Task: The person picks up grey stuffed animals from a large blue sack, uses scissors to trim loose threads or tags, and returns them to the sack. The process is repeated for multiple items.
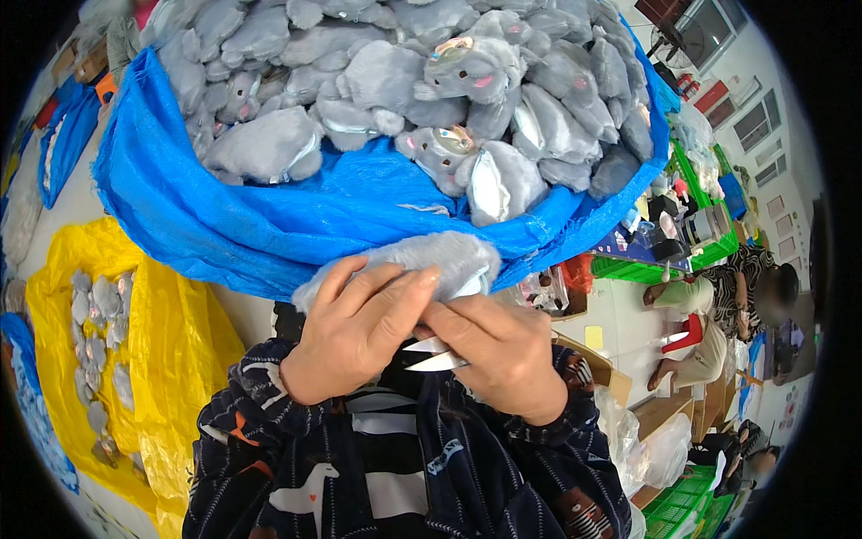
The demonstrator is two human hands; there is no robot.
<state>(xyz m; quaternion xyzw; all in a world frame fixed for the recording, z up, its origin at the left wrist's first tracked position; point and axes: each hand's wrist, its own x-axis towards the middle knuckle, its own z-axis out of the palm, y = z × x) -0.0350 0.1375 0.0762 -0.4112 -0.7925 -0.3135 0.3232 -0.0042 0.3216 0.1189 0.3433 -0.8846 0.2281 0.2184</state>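
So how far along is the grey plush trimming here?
Already handled, perhaps: grey pieces on the yellow sheet. In hand: left hand holds a grey plush piece; right hand works small scissors. Seemingly left: the blue sack heaped with plush toys.

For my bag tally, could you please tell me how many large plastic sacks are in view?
2: a blue sack heaped with grey plush toys directly ahead, and a yellow sack at lower left. Others may be hidden.

Head view, close above hands (422,337)
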